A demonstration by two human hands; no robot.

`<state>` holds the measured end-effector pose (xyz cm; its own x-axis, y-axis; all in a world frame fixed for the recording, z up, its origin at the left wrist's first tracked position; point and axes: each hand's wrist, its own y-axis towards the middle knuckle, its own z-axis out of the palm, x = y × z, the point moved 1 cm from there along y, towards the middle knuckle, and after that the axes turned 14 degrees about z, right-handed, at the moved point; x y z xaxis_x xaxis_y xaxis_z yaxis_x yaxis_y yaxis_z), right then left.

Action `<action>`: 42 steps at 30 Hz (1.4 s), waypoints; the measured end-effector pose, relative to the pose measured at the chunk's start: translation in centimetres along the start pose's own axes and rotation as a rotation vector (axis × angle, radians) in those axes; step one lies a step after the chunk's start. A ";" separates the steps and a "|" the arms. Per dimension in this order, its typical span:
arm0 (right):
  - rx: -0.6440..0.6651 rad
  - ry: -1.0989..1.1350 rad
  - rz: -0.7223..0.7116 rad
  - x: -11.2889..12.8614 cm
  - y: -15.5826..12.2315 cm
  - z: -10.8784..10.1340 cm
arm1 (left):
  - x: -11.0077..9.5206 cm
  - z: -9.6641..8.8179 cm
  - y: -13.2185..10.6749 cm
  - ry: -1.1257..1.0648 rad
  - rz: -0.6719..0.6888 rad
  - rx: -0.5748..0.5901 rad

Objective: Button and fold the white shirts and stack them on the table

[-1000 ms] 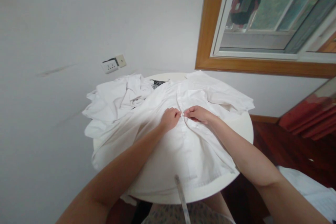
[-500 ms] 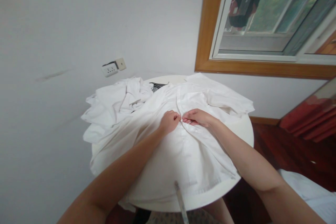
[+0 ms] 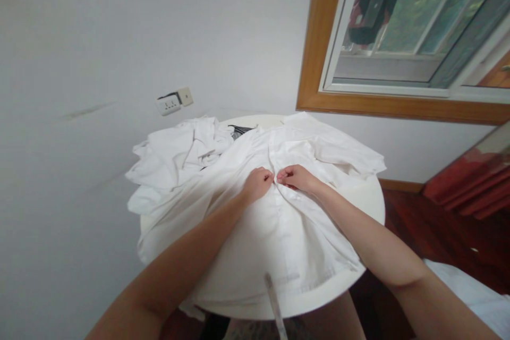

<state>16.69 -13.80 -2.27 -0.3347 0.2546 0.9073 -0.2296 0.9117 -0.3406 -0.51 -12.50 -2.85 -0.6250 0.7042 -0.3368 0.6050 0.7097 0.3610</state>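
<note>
Pinching the white shirt (image 3: pixel 243 260) at mid-front

We are observing the left hand (image 3: pixel 258 183) and right hand (image 3: pixel 298 176) clamping its front edge, close together. The shirt is lying spread over the round counter (image 3: pixel 373 199), beside a white cloth heap (image 3: pixel 169 156).

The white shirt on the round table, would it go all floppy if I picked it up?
Probably floppy: the white shirt lies in loose folds and creases. It likely wouldn't roll, being spread wide across the round table.

Open air above white shirt (image 3: pixel 258 244); crumpled white cloth pile (image 3: pixel 171 156) obstructs at left, wall (image 3: pixel 231 37) bounds far side.
</note>
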 end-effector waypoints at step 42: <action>-0.485 -0.843 -0.289 0.4 -0.2 2.5 | 0.2 0.9 -0.1 0.149 -0.007 -0.034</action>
<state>14.32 -14.68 -2.40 -0.9039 -0.1354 0.4058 -0.0703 0.9827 0.1713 -0.27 -12.38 -3.71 -0.6967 0.6866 -0.2078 0.5852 0.7115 0.3890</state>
